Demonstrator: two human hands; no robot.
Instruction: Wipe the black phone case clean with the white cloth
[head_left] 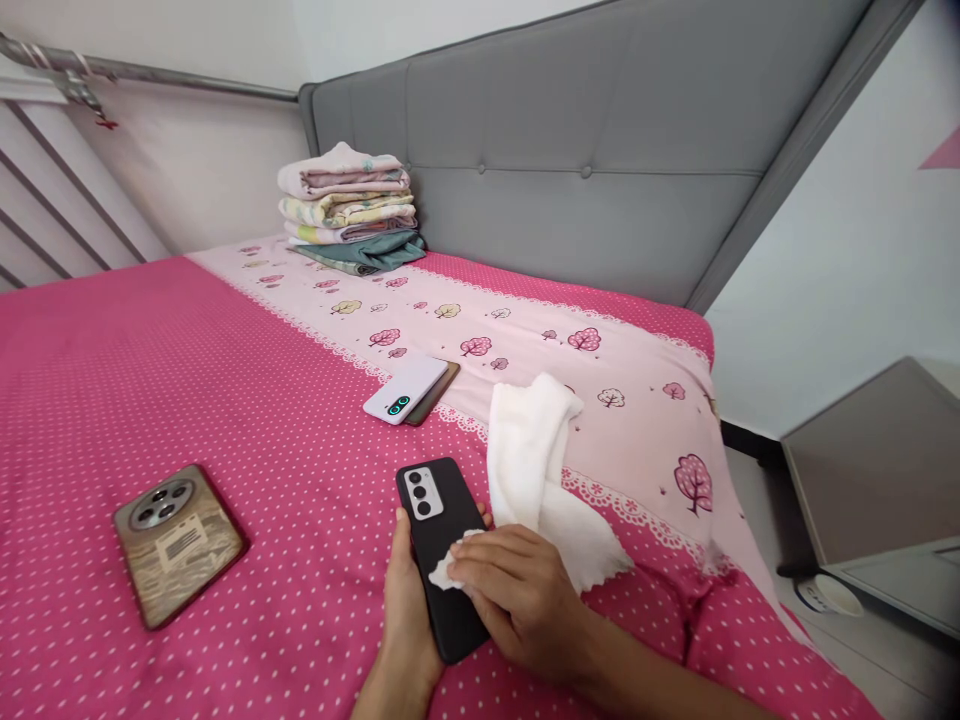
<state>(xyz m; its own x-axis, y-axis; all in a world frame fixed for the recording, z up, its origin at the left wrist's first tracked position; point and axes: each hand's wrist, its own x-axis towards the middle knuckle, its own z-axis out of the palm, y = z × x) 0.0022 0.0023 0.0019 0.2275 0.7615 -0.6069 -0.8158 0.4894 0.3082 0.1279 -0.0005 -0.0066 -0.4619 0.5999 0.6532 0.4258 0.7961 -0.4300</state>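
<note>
A black smartphone (440, 535) lies back side up in my left hand (406, 610), whose thumb and fingers wrap its edges. Three camera lenses show in a pale panel at its upper end. My right hand (525, 600) is closed on a crumpled white tissue (448, 572) and presses it against the lower half of the phone's back. Just beyond my right hand, a white cloth (529, 450) is spread in loose folds on the bed. Part of the tissue is hidden under my fingers.
A brown-patterned phone (180, 550) lies at the left. Farther back, a pale lilac phone (405, 388) overlaps a darker one (439, 395). Folded bedding (345, 210) is stacked by the grey headboard (540, 150). A cabinet (877, 460) stands right of the pink bed (300, 450).
</note>
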